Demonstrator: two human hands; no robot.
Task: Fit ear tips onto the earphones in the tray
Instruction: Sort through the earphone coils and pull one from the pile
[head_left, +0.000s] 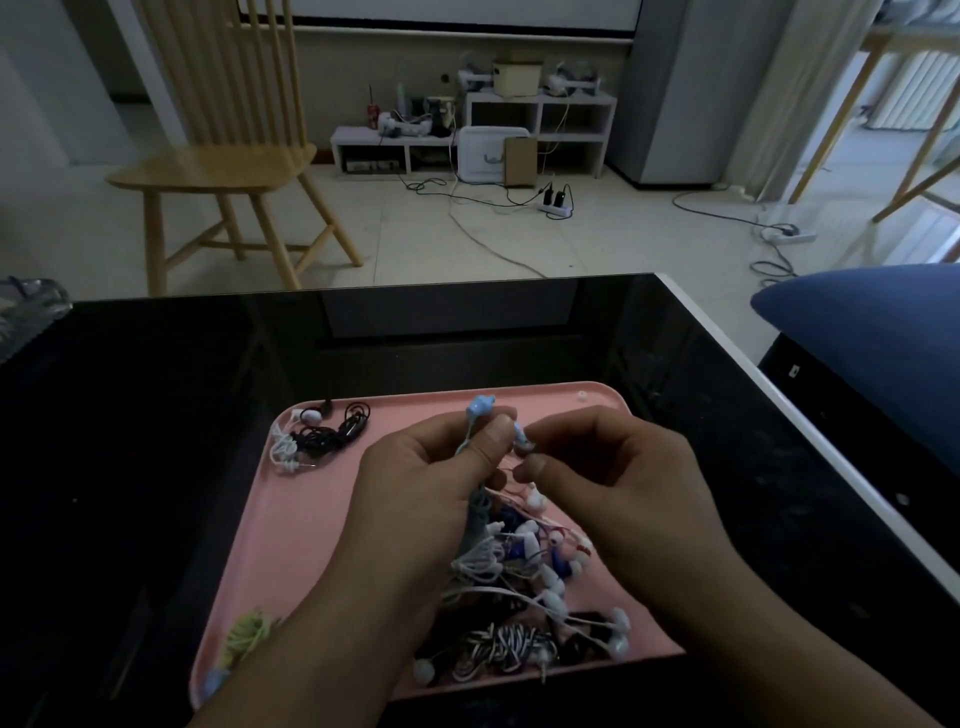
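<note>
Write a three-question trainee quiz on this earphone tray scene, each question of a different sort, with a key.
1. True or false: the left hand holds light blue earphones above the pink tray.
2. Which corner of the tray holds the small black and white bundle? A far left, B far right, C near right.
3. Fill in: the yellow-green cord lies in the near ____ corner.

Key: 1 true. 2 A. 3 left. Whether the right hand pinches an ear tip cannot be told.
</note>
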